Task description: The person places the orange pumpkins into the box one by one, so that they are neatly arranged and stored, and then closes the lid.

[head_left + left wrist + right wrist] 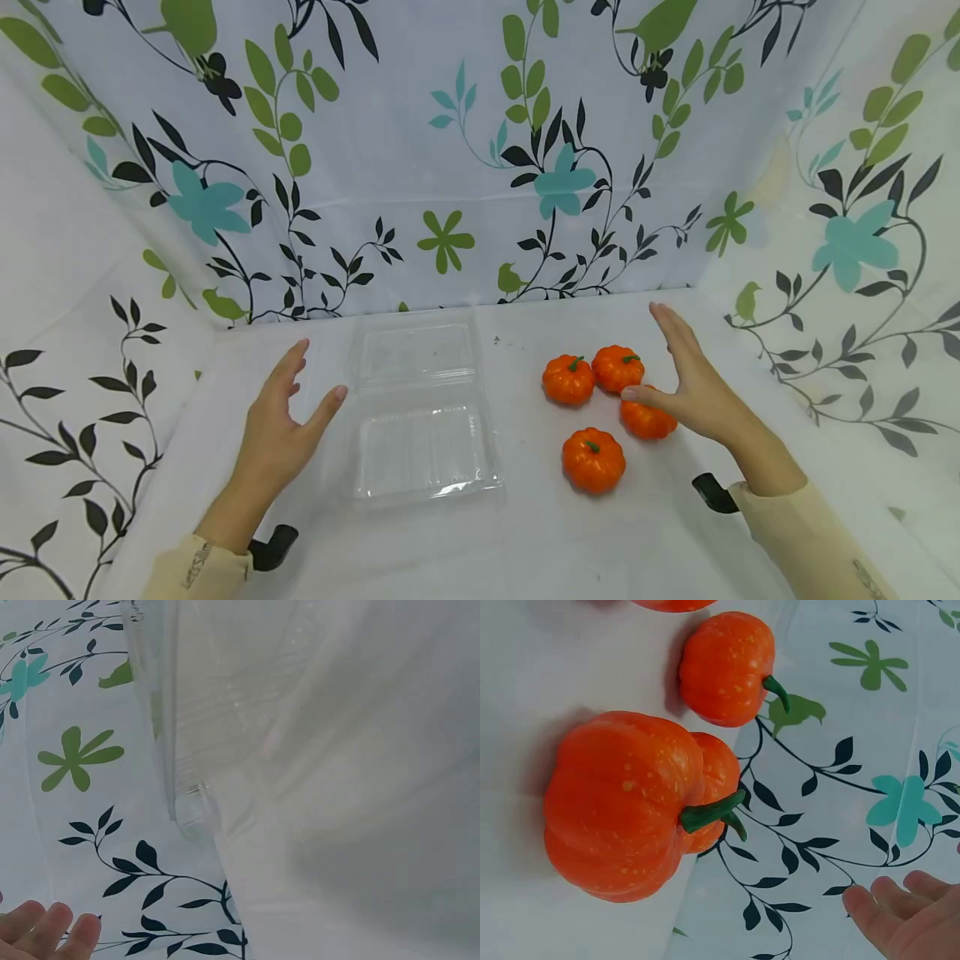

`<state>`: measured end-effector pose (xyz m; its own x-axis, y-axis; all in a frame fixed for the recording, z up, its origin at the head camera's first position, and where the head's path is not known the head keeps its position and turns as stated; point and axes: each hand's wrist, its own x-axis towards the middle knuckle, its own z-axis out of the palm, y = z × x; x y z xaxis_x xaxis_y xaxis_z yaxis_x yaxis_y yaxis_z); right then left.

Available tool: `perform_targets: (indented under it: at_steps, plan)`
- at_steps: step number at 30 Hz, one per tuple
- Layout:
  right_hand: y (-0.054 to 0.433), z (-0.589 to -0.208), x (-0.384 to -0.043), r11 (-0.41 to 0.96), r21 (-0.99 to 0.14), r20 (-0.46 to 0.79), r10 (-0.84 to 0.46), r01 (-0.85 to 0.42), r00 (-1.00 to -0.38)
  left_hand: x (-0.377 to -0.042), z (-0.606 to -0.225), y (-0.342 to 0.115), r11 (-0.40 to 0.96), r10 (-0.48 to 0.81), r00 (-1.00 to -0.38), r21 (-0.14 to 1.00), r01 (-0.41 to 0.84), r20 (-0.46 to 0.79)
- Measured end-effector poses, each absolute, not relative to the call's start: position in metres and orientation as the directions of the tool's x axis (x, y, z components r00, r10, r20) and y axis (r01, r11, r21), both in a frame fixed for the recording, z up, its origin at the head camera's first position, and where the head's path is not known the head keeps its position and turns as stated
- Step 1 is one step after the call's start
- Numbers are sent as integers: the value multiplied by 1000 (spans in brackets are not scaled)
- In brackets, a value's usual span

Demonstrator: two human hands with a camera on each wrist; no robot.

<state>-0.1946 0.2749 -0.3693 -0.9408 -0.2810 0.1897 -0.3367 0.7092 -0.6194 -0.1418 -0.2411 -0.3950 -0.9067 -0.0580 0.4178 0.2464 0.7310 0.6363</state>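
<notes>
"Where are the pumpkins (594,460)?"
"Right of the box (420,446), between it and the right hand (697,387)."
"The left hand (281,433)?"
"Just left of the box. Both hands are empty, fingers outstretched."

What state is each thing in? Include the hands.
Clear plastic two-part container: open, no pumpkin inside
Nearest round orange pumpkin with green stem: upright, standing apart
Leftmost orange pumpkin: upright, not held
Farthest orange pumpkin: upright, not held
Rightmost orange pumpkin: partly behind thumb, contact unclear
Bare left hand: open, holding nothing
Bare right hand: open
</notes>
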Motion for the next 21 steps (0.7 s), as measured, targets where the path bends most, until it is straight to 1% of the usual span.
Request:
perform_targets:
  at_steps: [2, 5, 9, 11, 16, 21]
  plan:
    - [276, -372, -194, 672, -654, 196, -293, -347, -936, -139, -400, -241, 697, -81, -916, 679, 230, 394]
    - [276, -376, -192, 590, -716, 214, -322, -372, -922, -135, -407, -242, 637, -98, -942, 747, 190, 322]
    - [275, -383, -190, 477, -778, 247, -366, -408, -897, -130, -413, -245, 537, -76, -978, 834, 123, 193]
    - [275, -387, -189, 429, -802, 254, -384, -415, -888, -128, -416, -246, 500, -56, -986, 860, 106, 154]
    - [274, -398, -188, 347, -849, 243, -413, -399, -878, -124, -424, -250, 449, 1, -993, 887, 106, 118]
    - [270, -406, -185, 315, -881, 202, -426, -353, -882, -120, -434, -253, 421, 51, -992, 899, 123, 112]
